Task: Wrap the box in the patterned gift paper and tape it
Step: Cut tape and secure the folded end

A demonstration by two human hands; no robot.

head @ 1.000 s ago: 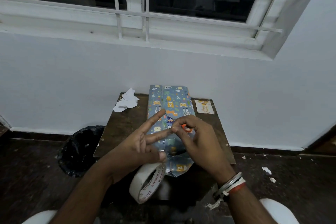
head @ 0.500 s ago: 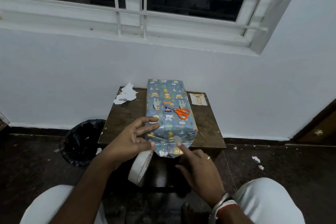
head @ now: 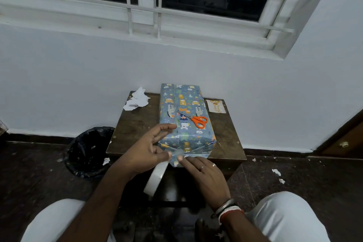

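Observation:
The box (head: 184, 104), covered in blue animal-patterned paper, lies lengthwise on a small wooden table (head: 135, 124). Orange-handled scissors (head: 197, 120) rest on its top. The folded flap at the near end carries a shiny piece of tape (head: 177, 152). My right hand (head: 206, 175) presses that flap with straight fingers from below. My left hand (head: 145, 151) is at the near left corner, forefinger on the top edge and thumb beside the tape piece. A white tape roll (head: 155, 179) hangs from its lower fingers, which are hidden.
Crumpled white paper (head: 136, 101) lies at the table's far left corner, and a small printed card (head: 215, 106) at the far right. A black bin (head: 88, 149) stands on the floor to the left. Paper scraps (head: 276, 172) dot the dark floor. The wall is right behind the table.
My right hand left the scissors on the box top and dropped to the near end flap. My left hand, with the roll, moved down to the near left corner.

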